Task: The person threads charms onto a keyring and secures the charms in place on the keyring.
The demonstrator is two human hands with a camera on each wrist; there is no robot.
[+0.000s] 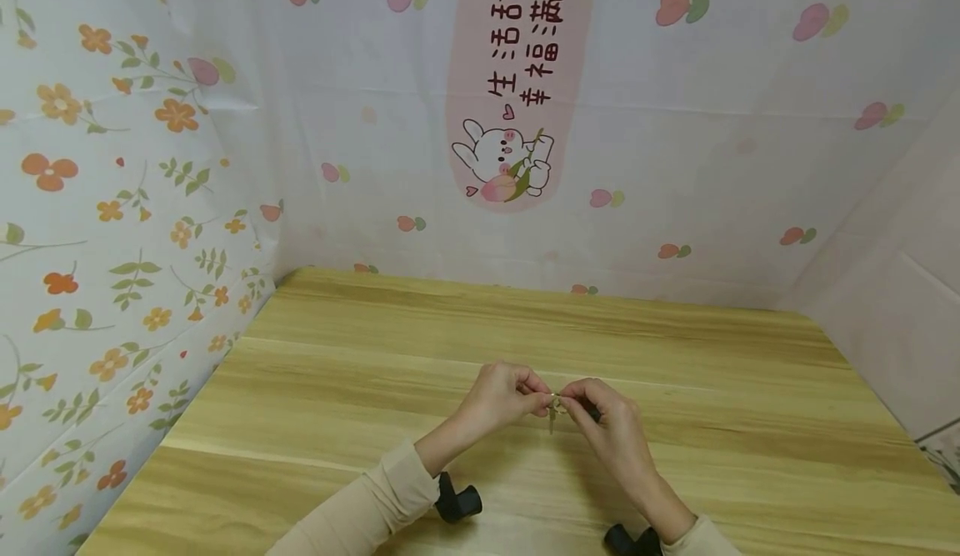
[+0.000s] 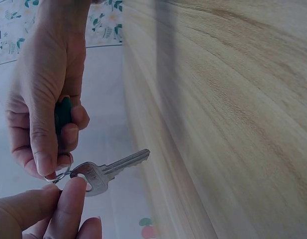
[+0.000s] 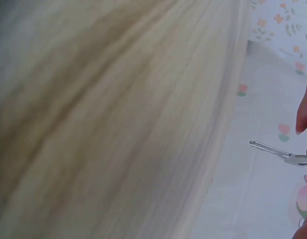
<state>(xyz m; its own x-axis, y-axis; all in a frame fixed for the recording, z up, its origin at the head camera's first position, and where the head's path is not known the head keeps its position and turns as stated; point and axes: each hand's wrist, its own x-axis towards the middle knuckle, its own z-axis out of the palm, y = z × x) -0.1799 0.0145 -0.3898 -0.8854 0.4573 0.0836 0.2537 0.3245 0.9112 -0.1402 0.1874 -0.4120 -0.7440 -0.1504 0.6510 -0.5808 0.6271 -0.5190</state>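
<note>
Over the table, both hands meet at a thin metal key ring (image 2: 65, 173). A silver key (image 2: 99, 178) hangs from it, its toothed blade pointing toward the tabletop in the left wrist view. The left hand (image 1: 501, 393) pinches the ring beside the key's head with thumb and fingers. From the other side, the right hand (image 1: 611, 427) pinches the ring between thumb and forefinger. A dark green piece (image 2: 62, 115) sits in that hand's curled fingers, mostly hidden. In the right wrist view, the key (image 3: 282, 153) and some fingertips show at the right edge.
The wood-grain table (image 1: 360, 348) spreads beneath the hands. Printed cloth (image 1: 375, 122) hangs behind it, and a flowered cloth (image 1: 135, 231) covers the left side. Black wrist-worn pieces (image 1: 457, 502) show beneath the forearms.
</note>
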